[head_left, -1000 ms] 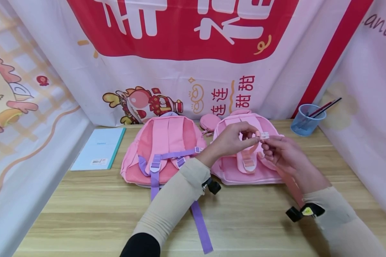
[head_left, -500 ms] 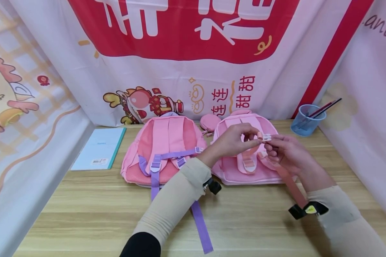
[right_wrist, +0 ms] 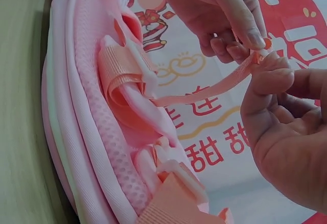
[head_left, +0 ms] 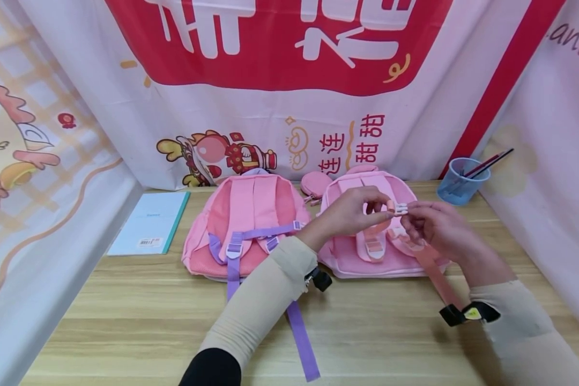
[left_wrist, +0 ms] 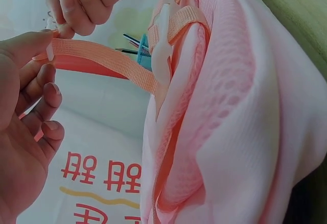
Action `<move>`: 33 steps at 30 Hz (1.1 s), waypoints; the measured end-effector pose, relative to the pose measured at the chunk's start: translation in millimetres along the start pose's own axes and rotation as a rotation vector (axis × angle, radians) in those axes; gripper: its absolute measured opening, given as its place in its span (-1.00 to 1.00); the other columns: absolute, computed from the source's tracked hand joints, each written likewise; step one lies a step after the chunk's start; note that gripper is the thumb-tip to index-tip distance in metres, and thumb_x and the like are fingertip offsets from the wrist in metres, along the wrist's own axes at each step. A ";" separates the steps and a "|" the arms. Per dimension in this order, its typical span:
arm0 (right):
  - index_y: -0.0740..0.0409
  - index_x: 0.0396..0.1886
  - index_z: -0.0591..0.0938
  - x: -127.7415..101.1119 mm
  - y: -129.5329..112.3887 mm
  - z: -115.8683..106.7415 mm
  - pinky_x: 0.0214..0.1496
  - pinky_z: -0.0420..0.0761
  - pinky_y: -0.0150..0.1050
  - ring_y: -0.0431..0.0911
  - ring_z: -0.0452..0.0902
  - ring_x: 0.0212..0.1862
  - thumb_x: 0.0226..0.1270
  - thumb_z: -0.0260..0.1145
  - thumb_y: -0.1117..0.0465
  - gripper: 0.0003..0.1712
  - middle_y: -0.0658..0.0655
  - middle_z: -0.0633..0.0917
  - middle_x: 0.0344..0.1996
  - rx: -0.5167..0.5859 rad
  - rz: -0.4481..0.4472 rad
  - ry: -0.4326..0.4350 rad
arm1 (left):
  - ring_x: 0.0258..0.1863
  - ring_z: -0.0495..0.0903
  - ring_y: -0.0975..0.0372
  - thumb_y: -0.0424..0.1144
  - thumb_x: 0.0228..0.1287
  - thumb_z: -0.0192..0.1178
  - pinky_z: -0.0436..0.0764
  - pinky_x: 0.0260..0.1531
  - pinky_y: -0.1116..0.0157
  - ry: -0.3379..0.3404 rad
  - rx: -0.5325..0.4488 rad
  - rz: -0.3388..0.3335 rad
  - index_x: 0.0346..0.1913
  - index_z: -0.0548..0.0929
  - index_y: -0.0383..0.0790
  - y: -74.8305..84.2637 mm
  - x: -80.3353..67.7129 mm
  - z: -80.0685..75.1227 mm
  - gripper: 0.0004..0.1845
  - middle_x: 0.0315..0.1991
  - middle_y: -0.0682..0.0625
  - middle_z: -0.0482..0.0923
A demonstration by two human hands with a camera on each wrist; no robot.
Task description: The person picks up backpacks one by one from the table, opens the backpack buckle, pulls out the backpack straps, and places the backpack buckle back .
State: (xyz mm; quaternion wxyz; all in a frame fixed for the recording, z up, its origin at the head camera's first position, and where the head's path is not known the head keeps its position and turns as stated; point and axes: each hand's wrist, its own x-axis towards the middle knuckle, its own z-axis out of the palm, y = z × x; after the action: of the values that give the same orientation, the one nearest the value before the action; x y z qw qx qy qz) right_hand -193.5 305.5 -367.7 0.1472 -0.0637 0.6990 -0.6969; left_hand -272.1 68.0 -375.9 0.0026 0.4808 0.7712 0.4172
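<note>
Above the right-hand pink backpack, my left hand pinches a narrow orange strap between thumb and forefinger. A small white plastic buckle sits at the strap's end, between both hands. My right hand pinches the buckle's other side with thumb and forefinger; its remaining fingers are curled. In the right wrist view the fingertips partly cover the buckle, so whether it is fastened cannot be made out. The strap runs back to a shoulder strap with a white adjuster.
Another pink backpack with purple straps stands to the left, one purple strap trailing forward. A light blue notebook lies further left. A round pink pouch is between the bags. A blue pen cup stands at back right.
Both hands and the white buckle have shifted slightly right. My right hand and forearm have moved furthest, showing more of the wide orange strap. The backpacks stay in place.
</note>
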 end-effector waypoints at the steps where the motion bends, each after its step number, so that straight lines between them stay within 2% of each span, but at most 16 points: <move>1: 0.02 -0.06 0.77 -0.5 -0.5 -1.6 -0.35 0.66 -0.39 -0.15 0.56 -0.42 0.80 0.05 0.06 -0.63 0.03 0.73 -0.35 -0.009 0.007 0.001 | -0.34 0.48 0.34 -0.25 0.47 0.41 0.50 -0.26 0.45 -0.005 0.012 0.001 -0.06 0.75 -0.18 1.0 1.2 0.6 -0.89 -0.31 0.02 0.62; 5: 0.01 -0.08 0.73 -1.3 -2.9 -4.5 -0.34 0.66 -0.38 -0.14 0.56 -0.41 0.79 0.05 -0.09 -0.58 0.01 0.70 -0.37 -0.079 0.054 0.050 | -0.31 0.53 0.26 -0.23 0.48 0.41 0.47 -0.26 0.49 -0.029 0.070 0.005 -0.05 0.75 -0.18 6.0 5.2 2.4 -0.88 -0.30 0.01 0.64; 10: -0.10 -0.08 0.78 -1.3 -3.5 -4.5 -0.36 0.65 -0.37 -0.15 0.53 -0.44 0.76 0.13 -0.05 -0.67 -0.04 0.67 -0.43 -0.180 0.106 0.137 | -0.31 0.52 0.27 -0.20 0.49 0.40 0.47 -0.26 0.49 -0.049 0.122 0.011 -0.01 0.75 -0.17 8.2 8.1 4.7 -0.84 -0.28 0.02 0.63; 12: -0.09 -0.07 0.77 -1.1 -3.2 -4.4 -0.37 0.65 -0.36 -0.15 0.53 -0.45 0.77 0.12 -0.03 -0.68 -0.04 0.66 -0.44 -0.206 0.105 0.150 | -0.32 0.51 0.29 -0.20 0.50 0.40 0.49 -0.24 0.47 -0.053 0.095 0.010 0.01 0.74 -0.18 7.2 8.6 5.6 -0.83 -0.28 0.02 0.61; 15: -0.05 -0.06 0.76 -1.1 -3.5 -4.6 -0.37 0.64 -0.37 -0.15 0.53 -0.45 0.77 0.12 -0.03 -0.67 -0.04 0.66 -0.44 -0.223 0.100 0.158 | -0.29 0.50 0.30 -0.23 0.49 0.40 0.55 -0.19 0.40 -0.069 -0.008 -0.021 0.09 0.71 -0.22 4.5 7.4 6.2 -0.77 -0.25 -0.02 0.59; 18: -0.05 -0.03 0.75 -1.7 -4.6 -4.9 -0.38 0.63 -0.38 -0.16 0.53 -0.45 0.77 0.11 -0.03 -0.68 -0.04 0.67 -0.43 -0.225 0.096 0.156 | -0.18 0.54 0.28 -0.27 0.53 0.35 0.57 -0.07 0.40 -0.101 -0.089 -0.083 0.22 0.68 -0.26 0.5 5.6 7.8 -0.70 -0.14 -0.06 0.62; 22: -0.09 0.00 0.74 -3.5 -5.8 -5.5 -0.38 0.64 -0.38 -0.16 0.53 -0.45 0.78 0.10 -0.01 -0.70 -0.02 0.67 -0.42 -0.198 0.098 0.153 | 0.04 0.62 0.23 -0.31 0.63 0.21 0.53 0.13 0.51 -0.147 -0.109 -0.121 0.30 0.64 -0.32 -5.7 7.0 16.2 -0.68 0.07 -0.14 0.70; 25: -0.08 0.01 0.72 -4.3 -6.5 -5.6 -0.38 0.64 -0.38 -0.15 0.53 -0.45 0.78 0.08 0.00 -0.71 -0.02 0.66 -0.41 -0.185 0.094 0.146 | 0.08 0.64 0.21 -0.32 0.66 0.14 0.52 0.17 0.53 -0.142 -0.126 -0.122 0.24 0.66 -0.34 -8.8 10.3 23.4 -0.73 0.11 -0.18 0.72; 33: -0.02 -0.01 0.72 -5.0 -6.5 -8.4 -0.44 0.61 -0.36 -0.13 0.50 -0.48 0.80 0.05 0.02 -0.67 0.00 0.64 -0.44 -0.177 0.069 0.129 | -0.03 0.61 0.29 -0.35 0.66 0.13 0.51 0.10 0.52 -0.077 -0.158 -0.166 0.05 0.72 -0.32 -12.6 14.9 30.3 -0.83 0.00 -0.14 0.72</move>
State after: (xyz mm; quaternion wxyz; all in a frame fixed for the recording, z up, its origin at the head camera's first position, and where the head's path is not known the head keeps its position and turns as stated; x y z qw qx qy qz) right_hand -192.0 314.8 -360.7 0.1198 -0.0073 0.7675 -0.6297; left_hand -277.3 96.1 -397.9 0.1047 0.4294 0.7723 0.4563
